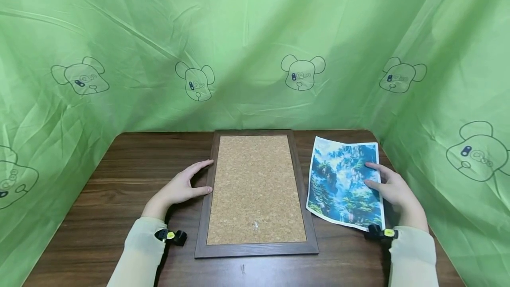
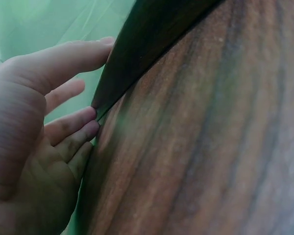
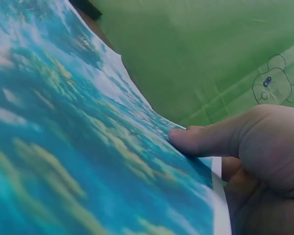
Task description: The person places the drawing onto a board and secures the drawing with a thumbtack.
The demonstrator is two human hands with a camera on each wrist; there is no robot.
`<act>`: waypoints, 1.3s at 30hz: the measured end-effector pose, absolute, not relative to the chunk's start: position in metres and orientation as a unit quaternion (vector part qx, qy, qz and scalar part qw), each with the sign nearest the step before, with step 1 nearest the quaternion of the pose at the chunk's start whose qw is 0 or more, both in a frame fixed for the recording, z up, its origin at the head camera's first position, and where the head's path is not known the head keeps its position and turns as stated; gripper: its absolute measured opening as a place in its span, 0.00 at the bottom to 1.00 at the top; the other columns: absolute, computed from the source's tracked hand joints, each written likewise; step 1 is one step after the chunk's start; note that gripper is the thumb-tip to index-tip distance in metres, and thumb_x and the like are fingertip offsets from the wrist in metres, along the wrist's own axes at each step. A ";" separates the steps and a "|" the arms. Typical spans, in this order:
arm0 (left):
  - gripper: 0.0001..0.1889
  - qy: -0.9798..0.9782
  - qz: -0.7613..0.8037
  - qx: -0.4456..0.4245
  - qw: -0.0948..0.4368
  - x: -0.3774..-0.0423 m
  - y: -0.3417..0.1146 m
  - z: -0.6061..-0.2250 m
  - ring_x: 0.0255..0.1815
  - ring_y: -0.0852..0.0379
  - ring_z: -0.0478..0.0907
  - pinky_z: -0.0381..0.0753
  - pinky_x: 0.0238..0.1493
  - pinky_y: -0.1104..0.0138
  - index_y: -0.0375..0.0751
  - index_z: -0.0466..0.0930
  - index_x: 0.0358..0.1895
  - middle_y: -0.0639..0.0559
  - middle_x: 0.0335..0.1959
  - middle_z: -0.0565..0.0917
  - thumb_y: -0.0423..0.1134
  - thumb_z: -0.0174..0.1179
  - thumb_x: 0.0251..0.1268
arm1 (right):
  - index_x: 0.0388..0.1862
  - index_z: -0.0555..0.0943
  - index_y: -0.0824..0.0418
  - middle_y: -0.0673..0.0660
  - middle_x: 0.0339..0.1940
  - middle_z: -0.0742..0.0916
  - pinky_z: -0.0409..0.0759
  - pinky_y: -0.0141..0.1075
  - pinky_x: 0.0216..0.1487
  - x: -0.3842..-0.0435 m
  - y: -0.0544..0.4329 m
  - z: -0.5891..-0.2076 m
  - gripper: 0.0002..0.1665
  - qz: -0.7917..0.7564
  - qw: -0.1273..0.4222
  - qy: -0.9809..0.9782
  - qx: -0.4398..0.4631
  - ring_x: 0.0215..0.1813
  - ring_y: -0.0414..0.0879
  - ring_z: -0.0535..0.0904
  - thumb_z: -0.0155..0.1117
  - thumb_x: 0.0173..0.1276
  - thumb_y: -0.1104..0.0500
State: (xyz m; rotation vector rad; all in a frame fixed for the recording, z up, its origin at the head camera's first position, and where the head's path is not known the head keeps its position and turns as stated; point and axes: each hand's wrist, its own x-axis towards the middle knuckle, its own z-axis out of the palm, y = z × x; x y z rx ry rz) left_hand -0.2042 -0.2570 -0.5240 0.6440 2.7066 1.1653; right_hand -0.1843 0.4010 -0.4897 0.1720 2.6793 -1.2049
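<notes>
In the middle of the table lies a cork board (image 1: 256,189) with a dark brown frame (image 1: 255,249). My left hand (image 1: 179,189) is at its left side, thumb and index finger spread and touching the frame's outer edge; the left wrist view shows the other fingertips close along that edge. A printed landscape picture (image 1: 342,185) in blue and green, with a white border, lies to the right of the board, its edges slightly curled. At its right edge, my right hand (image 1: 398,194) holds it, thumb (image 3: 201,139) on the printed face and other fingers partly hidden behind the border.
The dark wood table (image 1: 111,211) ends at a green curtain (image 1: 247,34) printed with bear heads, which surrounds it at the back and both sides. A small whitish mark (image 1: 256,225) shows low on the cork. Each wrist wears a small black camera.
</notes>
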 end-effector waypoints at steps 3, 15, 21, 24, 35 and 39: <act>0.47 0.899 0.379 0.210 0.064 -0.204 -0.257 -0.524 0.85 0.35 0.61 0.62 0.79 0.33 0.51 0.65 0.87 0.43 0.86 0.66 0.55 0.78 0.68 | 0.91 0.59 0.57 0.81 0.78 0.70 0.87 0.52 0.54 -0.181 0.405 -0.489 0.43 -0.427 0.097 0.896 0.071 0.62 0.66 0.82 0.64 0.86 0.52; 0.46 0.902 0.374 0.207 0.065 -0.202 -0.258 -0.525 0.85 0.33 0.60 0.62 0.79 0.31 0.48 0.67 0.86 0.40 0.86 0.65 0.54 0.78 0.68 | 0.90 0.62 0.56 0.65 0.49 0.83 0.77 0.39 0.29 -0.176 0.405 -0.470 0.41 -0.442 0.013 0.894 0.065 0.21 0.42 0.69 0.65 0.85 0.53; 0.46 0.901 0.374 0.209 0.061 -0.202 -0.259 -0.525 0.85 0.33 0.61 0.62 0.79 0.32 0.46 0.68 0.85 0.40 0.85 0.66 0.53 0.78 0.68 | 0.91 0.62 0.52 0.40 0.29 0.76 0.73 0.37 0.21 -0.176 0.403 -0.458 0.42 -0.503 -0.021 0.859 0.089 0.17 0.38 0.66 0.67 0.84 0.56; 0.47 0.901 0.376 0.206 0.066 -0.202 -0.259 -0.524 0.85 0.34 0.61 0.62 0.79 0.33 0.48 0.67 0.85 0.41 0.85 0.66 0.54 0.79 0.67 | 0.90 0.63 0.48 0.49 0.53 0.85 0.73 0.35 0.21 -0.176 0.398 -0.454 0.42 -0.552 -0.024 0.828 0.094 0.19 0.37 0.70 0.68 0.83 0.57; 0.47 0.901 0.376 0.204 0.070 -0.204 -0.258 -0.524 0.86 0.34 0.60 0.62 0.79 0.32 0.49 0.66 0.86 0.41 0.86 0.65 0.55 0.78 0.67 | 0.91 0.62 0.49 0.45 0.62 0.84 0.86 0.34 0.34 -0.182 0.374 -0.446 0.43 -0.579 0.001 0.813 0.059 0.34 0.37 0.84 0.68 0.83 0.55; 0.47 0.899 0.379 0.206 0.072 -0.204 -0.256 -0.523 0.86 0.33 0.60 0.62 0.79 0.32 0.48 0.66 0.86 0.41 0.86 0.65 0.55 0.78 0.68 | 0.91 0.61 0.52 0.65 0.76 0.78 0.83 0.35 0.34 -0.183 0.364 -0.446 0.43 -0.567 0.012 0.822 0.042 0.28 0.37 0.77 0.67 0.84 0.55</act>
